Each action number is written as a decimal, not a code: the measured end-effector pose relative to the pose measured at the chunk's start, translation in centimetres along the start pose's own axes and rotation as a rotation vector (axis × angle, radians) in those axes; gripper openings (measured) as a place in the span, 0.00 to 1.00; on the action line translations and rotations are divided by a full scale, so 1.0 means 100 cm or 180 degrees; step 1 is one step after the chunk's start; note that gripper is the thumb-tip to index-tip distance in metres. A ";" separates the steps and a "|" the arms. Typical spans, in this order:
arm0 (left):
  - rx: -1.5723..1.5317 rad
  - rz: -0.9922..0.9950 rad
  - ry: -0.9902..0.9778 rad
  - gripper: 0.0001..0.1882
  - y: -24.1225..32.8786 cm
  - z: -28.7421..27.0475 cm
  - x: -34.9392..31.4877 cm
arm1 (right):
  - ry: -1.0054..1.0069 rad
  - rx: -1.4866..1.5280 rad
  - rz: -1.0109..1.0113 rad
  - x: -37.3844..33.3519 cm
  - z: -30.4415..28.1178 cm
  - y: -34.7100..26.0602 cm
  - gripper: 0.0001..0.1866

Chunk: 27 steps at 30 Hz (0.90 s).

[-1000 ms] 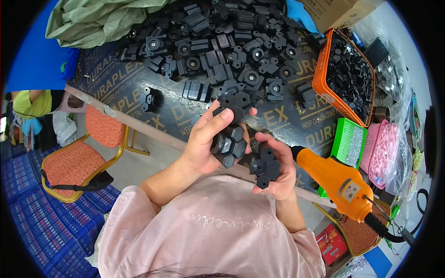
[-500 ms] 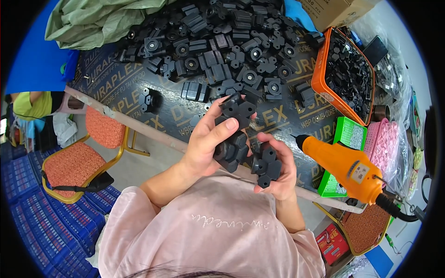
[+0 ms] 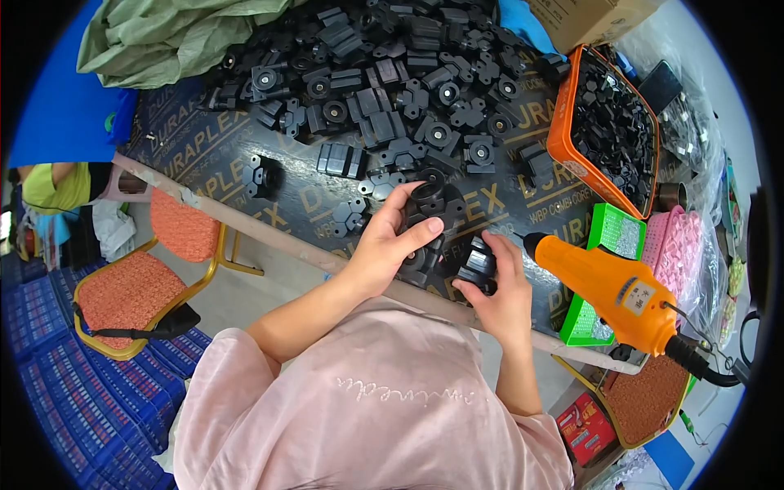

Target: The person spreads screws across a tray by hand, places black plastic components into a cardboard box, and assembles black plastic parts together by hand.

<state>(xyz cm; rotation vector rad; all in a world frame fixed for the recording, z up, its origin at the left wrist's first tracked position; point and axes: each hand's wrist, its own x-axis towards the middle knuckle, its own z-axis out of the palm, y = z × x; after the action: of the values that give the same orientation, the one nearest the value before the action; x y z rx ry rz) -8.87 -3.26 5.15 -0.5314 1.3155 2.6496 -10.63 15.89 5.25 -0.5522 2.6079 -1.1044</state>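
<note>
Parts (image 3: 478,263), black ones, are pinched in my left hand (image 3: 388,245) and right hand (image 3: 505,294) at the desk's (image 3: 211,167) near edge, likely not done, and I can't tell if the far pile (image 3: 382,127) is done.

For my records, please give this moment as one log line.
left hand: holds black parts; right hand: holds black part; right side: orange tool

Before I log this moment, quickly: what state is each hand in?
Left hand: closed around black lobed plastic parts; exact count unclear.
Right hand: gripping a black ridged plastic part.
</note>
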 end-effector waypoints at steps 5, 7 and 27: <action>-0.0405 -0.0329 -0.0110 0.25 -0.004 0.001 0.001 | -0.0244 -0.0724 0.0115 -0.007 -0.001 0.002 0.37; -0.0466 -0.0315 -0.0118 0.24 -0.003 0.000 0.001 | 0.0033 -0.0696 0.0029 -0.007 -0.002 -0.008 0.39; 0.2814 0.1592 -0.0559 0.33 -0.011 -0.007 0.002 | 0.0503 0.4183 -0.0309 -0.002 -0.004 -0.021 0.24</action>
<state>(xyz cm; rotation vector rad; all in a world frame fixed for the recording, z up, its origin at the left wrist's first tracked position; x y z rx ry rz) -8.59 -3.09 3.85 0.1727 2.5413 1.9726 -10.06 14.90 7.06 -0.2441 1.3788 -2.5095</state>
